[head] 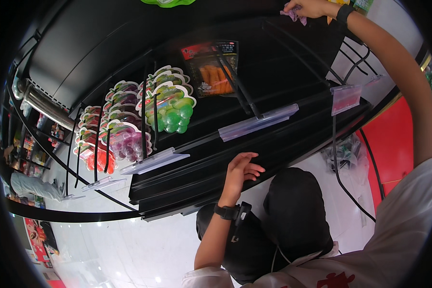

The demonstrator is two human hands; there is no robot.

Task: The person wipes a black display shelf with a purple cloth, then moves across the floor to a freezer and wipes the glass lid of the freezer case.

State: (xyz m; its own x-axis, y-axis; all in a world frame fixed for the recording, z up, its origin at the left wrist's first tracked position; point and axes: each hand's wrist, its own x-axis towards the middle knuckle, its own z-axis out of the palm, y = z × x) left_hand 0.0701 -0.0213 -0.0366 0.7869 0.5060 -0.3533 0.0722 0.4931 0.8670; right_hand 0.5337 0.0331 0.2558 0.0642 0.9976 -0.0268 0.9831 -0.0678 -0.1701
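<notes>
My right hand [307, 8], at the top right, holds a crumpled purple cloth [296, 13] against the dark back of the black shelf unit. My left hand [243, 167] hangs over the front edge of the black bottom shelf [201, 180], fingers slightly curled and holding nothing. Behind it, a sealed pouch of orange snack sticks [216, 77] hangs on a black display hook. Green grape-shaped packs [174, 109], purple ones [126, 140] and red ones [97, 153] hang in rows at the left.
Clear plastic label holders [259, 122] sit at the hook ends. Bare black hooks [298, 50] jut out at the right. A clear plastic bag [349, 153] lies on the floor by a red surface [392, 144]. Another person's grey-clad leg [36, 185] shows at the far left.
</notes>
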